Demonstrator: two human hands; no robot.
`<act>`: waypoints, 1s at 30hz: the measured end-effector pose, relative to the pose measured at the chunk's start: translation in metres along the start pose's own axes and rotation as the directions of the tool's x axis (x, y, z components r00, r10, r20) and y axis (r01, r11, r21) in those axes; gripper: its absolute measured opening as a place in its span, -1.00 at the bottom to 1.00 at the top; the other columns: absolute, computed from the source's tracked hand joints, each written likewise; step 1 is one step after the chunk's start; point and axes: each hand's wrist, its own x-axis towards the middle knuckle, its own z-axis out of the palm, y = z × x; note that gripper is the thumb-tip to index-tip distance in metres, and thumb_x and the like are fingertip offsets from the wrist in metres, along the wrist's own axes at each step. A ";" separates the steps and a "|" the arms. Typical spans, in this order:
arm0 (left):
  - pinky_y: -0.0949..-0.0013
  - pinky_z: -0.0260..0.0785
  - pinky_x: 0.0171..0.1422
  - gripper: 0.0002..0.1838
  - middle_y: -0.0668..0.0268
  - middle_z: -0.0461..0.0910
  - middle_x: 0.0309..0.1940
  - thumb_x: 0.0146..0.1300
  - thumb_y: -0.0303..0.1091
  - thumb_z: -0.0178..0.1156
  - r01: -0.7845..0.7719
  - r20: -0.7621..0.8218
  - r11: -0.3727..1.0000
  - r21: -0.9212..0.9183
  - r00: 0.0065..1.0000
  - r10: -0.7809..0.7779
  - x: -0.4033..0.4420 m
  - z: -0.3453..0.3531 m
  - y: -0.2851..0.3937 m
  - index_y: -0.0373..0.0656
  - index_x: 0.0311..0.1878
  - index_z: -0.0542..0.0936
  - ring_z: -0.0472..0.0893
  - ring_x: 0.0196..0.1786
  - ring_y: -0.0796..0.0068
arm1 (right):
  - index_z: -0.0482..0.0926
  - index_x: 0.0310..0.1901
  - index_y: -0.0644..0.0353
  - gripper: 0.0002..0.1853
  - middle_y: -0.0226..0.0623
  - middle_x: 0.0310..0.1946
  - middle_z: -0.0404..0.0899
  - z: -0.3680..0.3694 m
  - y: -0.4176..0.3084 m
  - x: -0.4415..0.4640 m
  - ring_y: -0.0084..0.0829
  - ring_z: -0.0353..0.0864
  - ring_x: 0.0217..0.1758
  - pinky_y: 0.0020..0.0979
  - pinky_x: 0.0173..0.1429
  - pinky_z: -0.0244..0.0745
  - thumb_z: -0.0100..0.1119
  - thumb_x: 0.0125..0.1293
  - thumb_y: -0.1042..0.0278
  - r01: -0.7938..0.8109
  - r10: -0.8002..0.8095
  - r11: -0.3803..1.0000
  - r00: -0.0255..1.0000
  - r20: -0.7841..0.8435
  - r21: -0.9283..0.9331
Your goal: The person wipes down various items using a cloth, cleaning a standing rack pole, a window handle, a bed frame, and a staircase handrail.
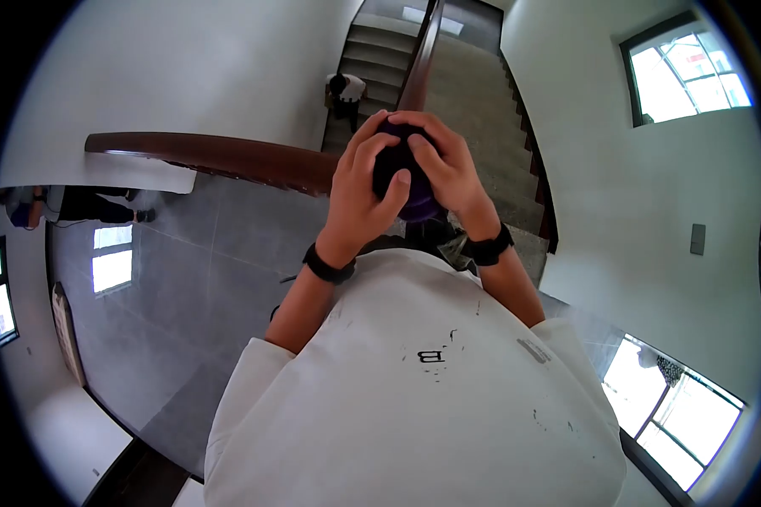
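Note:
Both my hands are wrapped over a dark purple, rounded thing (419, 196) in front of my chest, where two brown handrails seem to meet. My left hand (365, 190) curls round its left side, thumb lying across the front. On the other side, my right hand (450, 169) grips with bent fingers over the top. Whether the thing is a cloth over a post top or a separate round object, I cannot tell; the fingers hide much of it. The sloping handrail (420, 72) rises behind it, and the level handrail (220, 159) runs off to the left.
Grey steps (469, 110) lie beyond my hands. A person (345, 89) is on the farther flight (380, 55). Another person (80, 204) stands at the left on the grey tiled floor (203, 296). White walls with windows (689, 72) surround the stairwell.

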 end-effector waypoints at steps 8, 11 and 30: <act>0.20 0.36 0.20 -0.65 -0.07 0.44 0.19 0.17 -0.38 0.19 0.086 -0.048 0.985 -0.148 0.994 -0.094 -0.003 0.006 -0.008 -0.22 0.03 0.45 0.52 0.12 -0.06 | 0.55 -0.01 0.27 -0.73 -0.15 -0.08 0.61 0.006 -0.009 -0.001 -0.31 0.59 -0.04 -0.37 0.06 0.46 -0.01 0.34 0.37 -0.101 0.097 0.993 0.993 -0.066 -0.054; 0.14 0.28 0.29 -0.62 -0.06 0.41 0.21 0.22 -0.34 0.08 0.025 -0.114 0.998 0.058 0.993 -0.019 -0.017 0.010 0.008 -0.24 0.10 0.43 0.47 0.19 -0.06 | 0.58 -0.07 0.24 -0.75 -0.09 -0.09 0.62 0.022 -0.016 -0.012 -0.11 0.60 -0.06 -0.27 0.05 0.50 0.01 0.28 0.40 0.144 -0.216 0.895 0.968 -0.127 -0.423; 0.20 0.46 -0.09 -0.71 0.08 0.64 -0.23 0.19 -0.24 0.12 0.345 0.091 0.916 0.203 0.925 -0.368 0.041 0.010 0.019 -0.23 -0.12 0.60 0.61 -0.21 0.02 | 0.56 -0.15 0.33 -0.74 -0.28 -0.26 0.62 -0.009 0.032 0.017 -0.43 0.56 -0.18 -0.49 0.00 0.42 -0.12 0.41 0.37 -0.122 0.149 0.972 0.981 -0.127 0.200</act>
